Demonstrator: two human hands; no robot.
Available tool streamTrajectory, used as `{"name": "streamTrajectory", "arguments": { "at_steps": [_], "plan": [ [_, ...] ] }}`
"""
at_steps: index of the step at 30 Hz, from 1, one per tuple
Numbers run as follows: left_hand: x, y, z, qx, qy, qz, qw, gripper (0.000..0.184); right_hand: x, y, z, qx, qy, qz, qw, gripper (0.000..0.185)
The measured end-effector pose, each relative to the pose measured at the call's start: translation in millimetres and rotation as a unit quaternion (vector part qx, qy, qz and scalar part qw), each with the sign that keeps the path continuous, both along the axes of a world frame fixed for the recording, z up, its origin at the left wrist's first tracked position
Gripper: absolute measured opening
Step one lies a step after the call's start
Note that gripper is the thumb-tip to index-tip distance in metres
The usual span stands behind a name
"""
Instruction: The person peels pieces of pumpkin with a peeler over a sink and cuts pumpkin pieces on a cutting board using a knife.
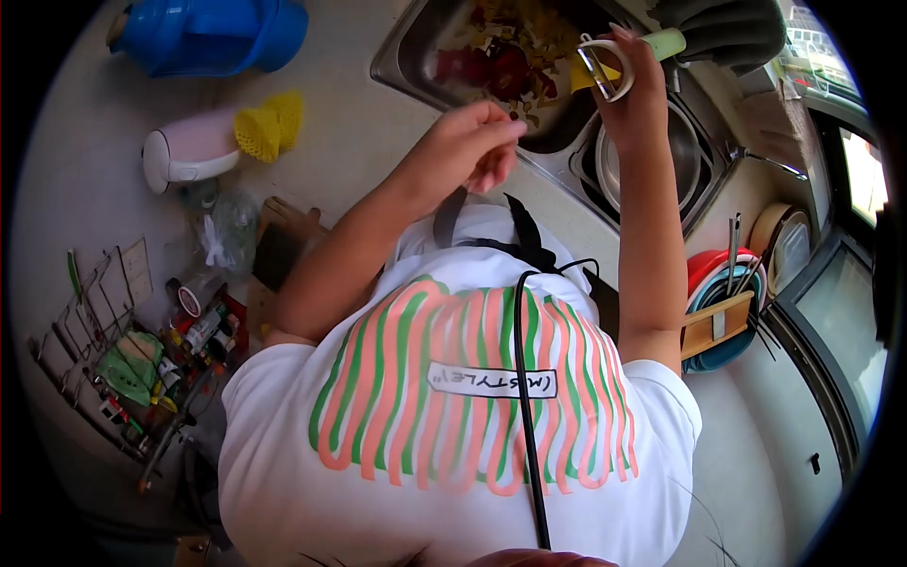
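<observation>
My right hand (635,80) is closed around a peeler (606,70) with a white head, a metal blade and a light green handle, over the edge of the sink. Beside it is a yellow piece (582,74); whether the hand touches it is unclear. My left hand (477,146) hangs at the near rim of the sink (402,68), its fingers curled and pinched, with a tiny dark spot at the fingertips that I cannot identify. Red and yellowish peelings (510,71) lie in the left basin. A round metal pot (685,156) sits in the right basin, partly behind my right forearm.
A blue container (227,36), a pink and white appliance (194,149) and yellow netting (269,126) stand on the left. Stacked basins (723,283) and a wooden board (720,323) are at the right. A black cable (525,378) runs down my shirt.
</observation>
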State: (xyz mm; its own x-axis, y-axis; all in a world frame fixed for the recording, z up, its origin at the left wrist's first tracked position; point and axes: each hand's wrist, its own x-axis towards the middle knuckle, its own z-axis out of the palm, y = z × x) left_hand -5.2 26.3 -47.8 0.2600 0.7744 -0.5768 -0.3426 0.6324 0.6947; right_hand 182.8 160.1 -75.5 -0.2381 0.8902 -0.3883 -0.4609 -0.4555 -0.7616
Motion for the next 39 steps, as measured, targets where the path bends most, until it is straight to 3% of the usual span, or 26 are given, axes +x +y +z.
{"name": "streamTrajectory", "arguments": {
  "at_steps": [2,3,6,9,10,14,17,23,30,33,35,39],
  "plan": [
    [-6.8,2.1,-27.0,0.043,0.026,0.067,0.997,0.017,5.8,1.2,-4.5,0.002,0.031,-0.016,0.999,0.025],
    [-8.6,6.8,-30.7,0.062,0.046,0.090,0.993,0.021,7.3,5.0,-3.3,-0.067,0.057,-0.038,0.995,0.023],
    [-1.1,24.1,-29.5,0.145,0.089,0.096,0.981,0.028,6.5,-0.7,7.4,-0.085,0.094,-0.042,0.991,0.019],
    [15.3,34.5,-4.8,0.244,0.062,0.052,0.966,0.042,1.1,-11.8,26.1,-0.070,0.100,-0.017,0.992,0.019],
    [17.7,37.2,2.3,0.248,0.026,0.024,0.968,0.054,-0.7,-15.6,31.5,-0.059,0.098,-0.007,0.993,0.019],
    [23.7,44.3,14.3,0.275,-0.018,0.003,0.961,0.057,-5.9,-26.4,49.2,0.011,0.079,0.014,0.997,0.018],
    [22.4,40.9,22.3,0.283,-0.022,-0.022,0.959,0.054,-8.1,-32.6,54.4,0.096,0.036,0.019,0.995,0.015],
    [21.5,38.5,46.4,0.212,-0.094,0.009,0.973,0.041,-6.1,-28.9,62.1,0.085,0.058,0.052,0.993,0.015],
    [23.0,24.7,33.4,0.293,-0.063,0.023,0.954,0.035,-11.6,-34.9,72.5,0.142,0.053,0.037,0.988,0.015],
    [23.4,19.8,29.4,0.332,-0.038,0.036,0.942,0.036,3.3,-27.2,49.6,0.191,0.006,0.036,0.981,0.033],
    [25.1,18.6,27.4,0.356,-0.033,0.051,0.933,0.035,2.0,-29.2,50.1,0.193,0.000,0.041,0.980,0.033],
    [23.3,9.9,40.7,0.270,-0.060,0.055,0.959,0.032,-0.2,-34.2,58.4,0.187,-0.009,0.056,0.981,0.032]
  ]
}}
